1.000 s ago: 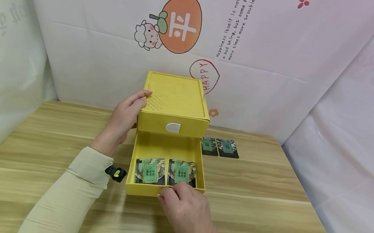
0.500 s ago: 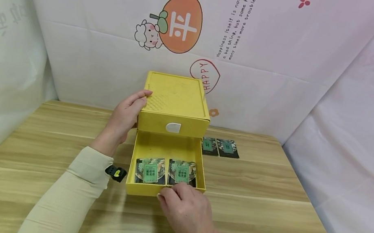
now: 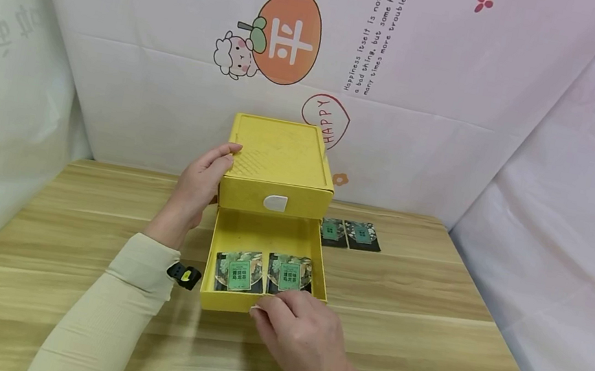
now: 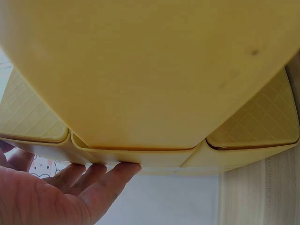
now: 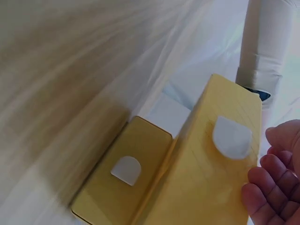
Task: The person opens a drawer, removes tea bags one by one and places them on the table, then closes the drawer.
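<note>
In the head view, a yellow drawer box (image 3: 282,153) stands at the back of the table with its lower drawer (image 3: 252,225) pulled out. Two dark and green printed sachets (image 3: 240,272) lie side by side in the drawer's front half. My left hand (image 3: 195,187) rests against the box's left side, one fingertip over the top edge; in the left wrist view its fingers (image 4: 110,185) stretch along the yellow edge. My right hand (image 3: 307,339) is at the drawer's front rim, fingers loosely curled; the right wrist view shows these fingertips (image 5: 255,199) right at the rim, thumb apart.
A closed upper drawer front with a white tab (image 3: 275,203) is above the pulled-out drawer. Two more sachets (image 3: 362,236) lie on the wooden table (image 3: 416,323), right of the box. A printed white sheet (image 3: 412,132) hangs behind, with white sheets on both sides.
My right hand has shifted slightly to the right at the drawer's rim. The left hand, box, drawer and sachets stay where they were.
</note>
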A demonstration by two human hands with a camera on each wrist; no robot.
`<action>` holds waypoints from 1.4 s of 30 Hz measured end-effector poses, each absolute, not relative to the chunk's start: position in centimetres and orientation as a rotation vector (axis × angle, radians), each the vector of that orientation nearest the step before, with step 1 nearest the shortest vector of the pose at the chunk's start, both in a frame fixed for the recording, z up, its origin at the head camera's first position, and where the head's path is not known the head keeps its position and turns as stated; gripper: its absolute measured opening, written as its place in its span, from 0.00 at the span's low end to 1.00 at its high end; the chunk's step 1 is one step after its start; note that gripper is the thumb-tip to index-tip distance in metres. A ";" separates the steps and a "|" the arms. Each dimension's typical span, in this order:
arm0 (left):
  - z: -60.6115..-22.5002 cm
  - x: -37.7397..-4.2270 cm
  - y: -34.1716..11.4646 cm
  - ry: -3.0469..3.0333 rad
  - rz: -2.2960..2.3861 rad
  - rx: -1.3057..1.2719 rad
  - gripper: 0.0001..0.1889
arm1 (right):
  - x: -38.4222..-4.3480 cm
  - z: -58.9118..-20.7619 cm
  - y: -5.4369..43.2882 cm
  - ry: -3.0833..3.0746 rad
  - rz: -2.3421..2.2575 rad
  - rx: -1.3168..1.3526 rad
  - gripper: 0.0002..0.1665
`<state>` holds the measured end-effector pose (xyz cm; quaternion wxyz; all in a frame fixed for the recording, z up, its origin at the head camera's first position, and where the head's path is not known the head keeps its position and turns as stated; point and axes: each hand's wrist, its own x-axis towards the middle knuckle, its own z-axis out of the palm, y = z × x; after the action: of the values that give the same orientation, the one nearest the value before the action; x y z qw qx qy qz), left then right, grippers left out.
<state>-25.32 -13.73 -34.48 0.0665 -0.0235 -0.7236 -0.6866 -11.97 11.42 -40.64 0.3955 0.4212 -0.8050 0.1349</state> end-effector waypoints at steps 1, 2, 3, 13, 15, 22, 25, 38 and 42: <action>-34.5 -25.3 -13.7 -2.182 -2.070 -0.072 0.24 | -12.0 -40.4 11.5 -2.029 0.362 1.073 0.07; -34.5 -25.3 -13.7 -2.183 -2.071 -0.074 0.24 | -12.1 -40.2 11.5 -2.021 0.385 1.080 0.07; -34.5 -25.3 -13.7 -2.184 -2.071 -0.075 0.24 | -12.2 -40.0 11.6 -2.020 0.408 1.086 0.07; -34.6 -25.3 -13.8 -2.187 -2.065 -0.092 0.24 | -13.6 -37.7 11.9 -1.949 0.451 1.035 0.10; -34.6 -25.3 -13.8 -2.187 -2.065 -0.091 0.24 | -14.0 -37.3 12.1 -1.964 0.449 1.022 0.11; -34.6 -25.3 -13.8 -2.193 -2.059 -0.094 0.25 | -15.1 -36.2 12.5 -2.018 0.402 0.969 0.16; -34.6 -25.2 -13.8 -2.193 -2.058 -0.097 0.25 | -15.5 -36.0 12.7 -2.069 0.375 0.947 0.21; -34.4 -25.1 -13.8 -2.198 -2.056 -0.085 0.25 | -17.7 -35.6 13.4 -2.337 0.309 0.972 0.35; -34.4 -25.1 -13.7 -2.192 -2.059 -0.081 0.24 | -17.9 -35.6 13.4 -2.437 0.286 0.982 0.37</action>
<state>-25.10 -13.75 -34.36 0.0663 -0.0269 -0.7270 -0.6829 -17.95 13.41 -35.56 0.2468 0.3601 -0.8935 0.1049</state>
